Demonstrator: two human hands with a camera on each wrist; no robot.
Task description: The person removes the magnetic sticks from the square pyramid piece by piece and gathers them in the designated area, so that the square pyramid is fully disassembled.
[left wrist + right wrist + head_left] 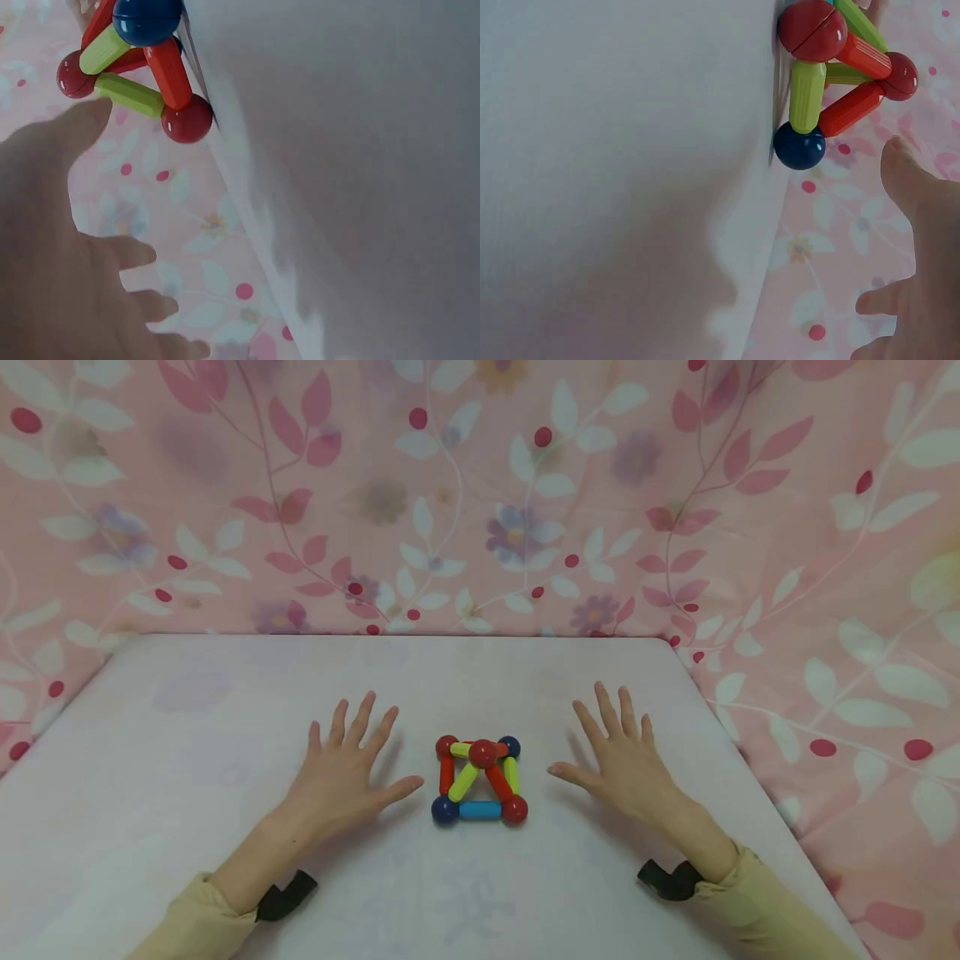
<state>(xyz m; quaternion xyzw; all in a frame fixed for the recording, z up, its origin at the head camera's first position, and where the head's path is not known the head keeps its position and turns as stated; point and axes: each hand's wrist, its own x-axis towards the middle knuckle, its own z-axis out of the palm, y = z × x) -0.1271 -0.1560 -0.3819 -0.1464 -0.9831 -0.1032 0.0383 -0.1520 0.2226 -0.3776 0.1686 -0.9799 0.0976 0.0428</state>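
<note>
A pyramid built from ball-and-rod magnetic pieces (480, 811) stands on the white table. Its square base has red and dark blue balls at the corners, joined by red, yellow-green and light blue rods. Slanting rods meet at a red ball (482, 753) on top. To its left, my left hand (341, 785) is held with fingers spread, apart from the pyramid. On the other side my right hand (630, 768) is likewise spread and touches nothing. Both wrist views show the pyramid's balls, including a dark blue ball (800, 145), beyond the thumbs.
The white tabletop (480, 893) has faint patterns and a rounded far corner at the right. Pink floral cloth (480, 510) hangs behind the table and along its right side. Black wrist mounts (287, 896) sit at both sleeve ends.
</note>
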